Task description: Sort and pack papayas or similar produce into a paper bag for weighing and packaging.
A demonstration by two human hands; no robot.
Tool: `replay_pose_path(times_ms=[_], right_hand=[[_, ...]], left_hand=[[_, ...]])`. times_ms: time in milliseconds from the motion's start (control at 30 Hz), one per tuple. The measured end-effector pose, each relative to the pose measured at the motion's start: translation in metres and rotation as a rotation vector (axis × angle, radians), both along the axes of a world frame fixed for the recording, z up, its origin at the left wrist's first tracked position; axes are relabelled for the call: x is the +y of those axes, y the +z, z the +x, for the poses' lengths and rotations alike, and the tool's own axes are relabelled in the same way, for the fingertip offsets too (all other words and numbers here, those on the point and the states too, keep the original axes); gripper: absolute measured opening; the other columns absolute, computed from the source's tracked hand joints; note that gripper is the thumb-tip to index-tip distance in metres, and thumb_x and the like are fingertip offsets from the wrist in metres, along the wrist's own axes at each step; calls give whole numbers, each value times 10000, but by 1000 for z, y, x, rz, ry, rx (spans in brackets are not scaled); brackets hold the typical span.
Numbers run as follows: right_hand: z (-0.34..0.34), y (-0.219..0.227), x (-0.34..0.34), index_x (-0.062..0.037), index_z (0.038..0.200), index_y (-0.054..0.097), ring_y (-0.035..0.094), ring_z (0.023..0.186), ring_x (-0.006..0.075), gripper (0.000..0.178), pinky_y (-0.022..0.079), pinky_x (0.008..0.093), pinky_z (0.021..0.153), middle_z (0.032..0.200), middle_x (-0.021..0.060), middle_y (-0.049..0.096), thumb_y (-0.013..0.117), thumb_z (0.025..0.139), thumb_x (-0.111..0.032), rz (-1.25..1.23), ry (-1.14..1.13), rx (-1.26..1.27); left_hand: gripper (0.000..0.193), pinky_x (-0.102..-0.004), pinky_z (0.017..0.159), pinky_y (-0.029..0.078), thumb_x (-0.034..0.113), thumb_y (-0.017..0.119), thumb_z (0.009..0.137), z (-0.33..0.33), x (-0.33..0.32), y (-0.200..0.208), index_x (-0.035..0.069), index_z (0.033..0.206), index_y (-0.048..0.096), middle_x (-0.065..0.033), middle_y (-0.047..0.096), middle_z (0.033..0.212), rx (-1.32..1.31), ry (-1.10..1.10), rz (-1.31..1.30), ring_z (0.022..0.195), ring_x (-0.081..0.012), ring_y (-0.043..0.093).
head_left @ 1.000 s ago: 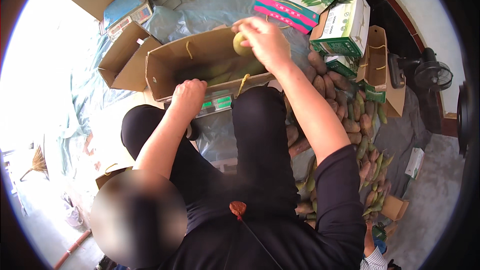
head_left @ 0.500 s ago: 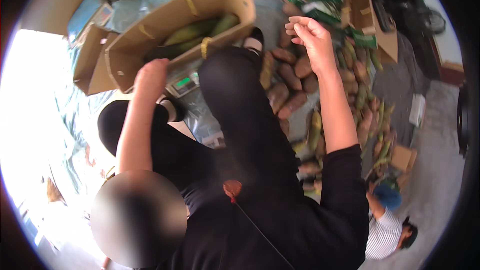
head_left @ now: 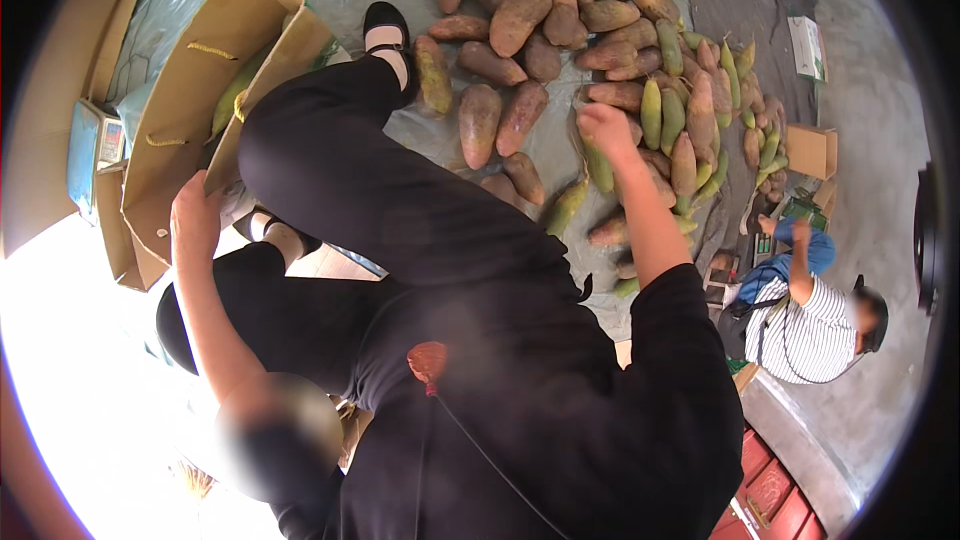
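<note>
At the left, my left hand [head_left: 195, 215] is closed on the near edge of an open cardboard box [head_left: 215, 70] with yellow rope handles. Part of a long green gourd [head_left: 237, 95] shows inside it. My right hand [head_left: 608, 130] is over the pile, its fingers bent and slightly blurred, right above a green cucumber-like gourd [head_left: 598, 168]. Whether the fingers have closed on that gourd cannot be made out. Thick brownish gourds [head_left: 520, 18] lie around it, mixed with slimmer green ones [head_left: 672, 120].
My bent knee [head_left: 300, 140] rises between the box and the pile. Plastic sheeting [head_left: 420, 150] covers the floor. At the right, a person in a striped top [head_left: 805, 330] sits near a small cardboard box [head_left: 810, 152]. A white box [head_left: 806, 48] stands behind the pile.
My view has swung to the right, bringing more of the pile and the other person into sight. My right hand, open in the air before, is now down at the gourds. My left hand stays on the box.
</note>
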State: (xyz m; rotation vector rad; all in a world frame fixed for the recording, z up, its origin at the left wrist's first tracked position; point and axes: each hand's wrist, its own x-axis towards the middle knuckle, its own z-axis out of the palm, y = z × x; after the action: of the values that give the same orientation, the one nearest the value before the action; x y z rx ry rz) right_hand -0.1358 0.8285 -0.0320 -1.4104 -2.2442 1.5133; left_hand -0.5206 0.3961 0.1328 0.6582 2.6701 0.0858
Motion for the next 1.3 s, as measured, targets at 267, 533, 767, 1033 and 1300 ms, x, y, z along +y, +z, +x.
replay_pose_path(times_ms=[267, 533, 767, 1033, 1300], right_hand=[[166, -137, -8, -39, 884, 663, 543, 525, 178, 191, 421, 336, 440, 672, 53, 588, 633, 746, -168, 59, -107, -654], [200, -175, -40, -167, 1428, 240, 450, 1156, 325, 826, 407, 523, 826, 1348, 114, 423, 705, 748, -230, -276, -559, -647], [158, -187, -54, -152, 1432, 219, 425, 1199, 328, 875, 345, 581, 910, 1379, 130, 392, 733, 728, -226, -331, -629, -546], [125, -184, -49, -127, 1339, 365, 449, 1149, 319, 708, 375, 595, 844, 1301, 114, 453, 706, 719, -138, -396, -458, -536], [99, -120, -64, -114, 1122, 519, 529, 877, 263, 415, 433, 455, 629, 1028, 58, 559, 662, 746, -217, -454, -545, -516]], left_hand=[[351, -408, 825, 447, 80, 585, 798, 11, 27, 13, 15, 1141, 554, -213, 626, 1006, -37, 4, 72, 956, -359, 595], [392, -354, 856, 444, 123, 637, 771, 7, 7, 2, 34, 1148, 576, -159, 630, 1063, -58, 121, 200, 982, -293, 602], [397, -348, 856, 452, 116, 660, 741, 12, -2, 13, 47, 1126, 589, -155, 621, 1064, 17, 108, 239, 987, -300, 596], [389, -360, 848, 463, 130, 666, 735, 9, 0, 18, 40, 1108, 601, -151, 626, 1026, 2, 179, 284, 975, -287, 602], [346, -352, 837, 470, 105, 670, 735, 15, -15, 28, 50, 1074, 628, -124, 631, 1004, 47, 217, 180, 957, -282, 605]])
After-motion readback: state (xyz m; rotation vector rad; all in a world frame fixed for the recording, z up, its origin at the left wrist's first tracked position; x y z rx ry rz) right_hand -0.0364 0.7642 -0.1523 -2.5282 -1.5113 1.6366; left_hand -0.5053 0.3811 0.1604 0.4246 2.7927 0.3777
